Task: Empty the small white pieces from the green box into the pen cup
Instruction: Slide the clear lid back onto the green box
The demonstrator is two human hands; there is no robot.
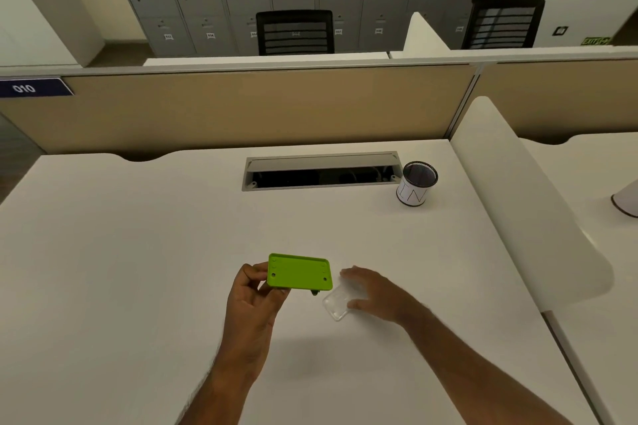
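My left hand (253,290) grips the left end of the flat green box (299,274) and holds it a little above the white desk (138,252), its underside with small holes turned toward me. My right hand (374,291) rests on a clear plastic lid (336,305) lying on the desk just right of the box, fingers spread over it. The black mesh pen cup (416,183), wrapped in white paper, stands at the far right of the desk. I see no small white pieces; the box's inside is hidden.
An open cable tray (319,171) is sunk into the desk left of the pen cup. A tan partition (241,107) closes the far edge and a white divider (524,203) the right side. Another white object (626,202) sits on the neighbouring desk.
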